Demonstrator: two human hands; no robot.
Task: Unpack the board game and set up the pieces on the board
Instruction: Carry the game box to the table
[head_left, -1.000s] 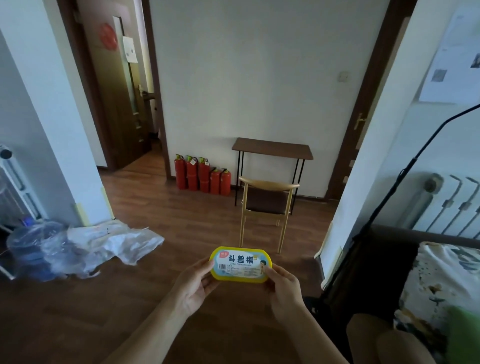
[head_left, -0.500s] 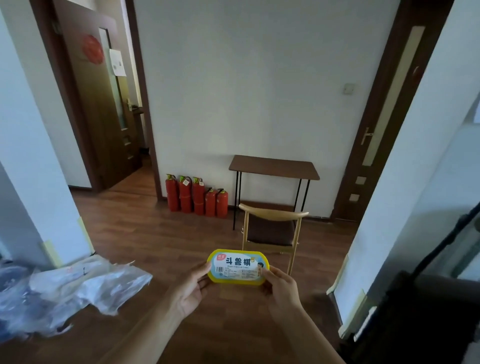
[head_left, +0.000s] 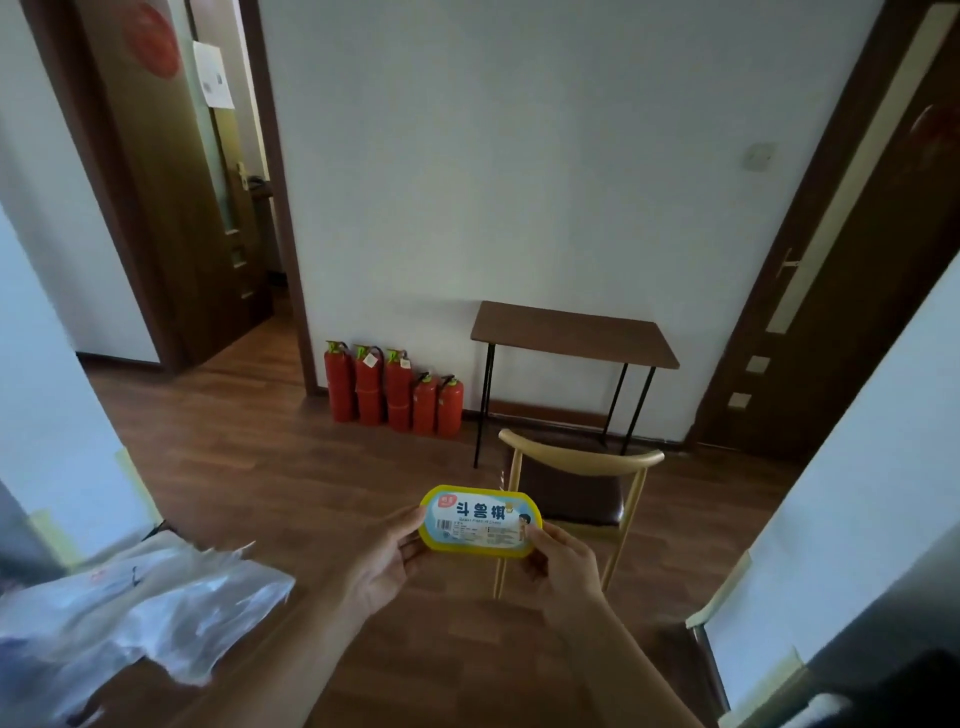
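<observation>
A small yellow game box (head_left: 480, 521) with a pale blue label and Chinese characters is held out in front of me, lid closed. My left hand (head_left: 382, 564) grips its left end with thumb on top. Its right end sits in my right hand (head_left: 563, 564). The box hovers above the wooden floor, in front of a chair. No board or pieces are visible.
A wooden chair with a dark seat (head_left: 576, 486) stands just ahead, behind it a small brown side table (head_left: 571, 332) against the white wall. Several red fire extinguishers (head_left: 395, 389) line the wall. Crumpled plastic bags (head_left: 130, 613) lie at lower left. Doors stand left and right.
The view has advanced toward the chair and table, and tilted up slightly. The sofa and radiator at the right have left the frame. Both hands keep the same hold on the box.
</observation>
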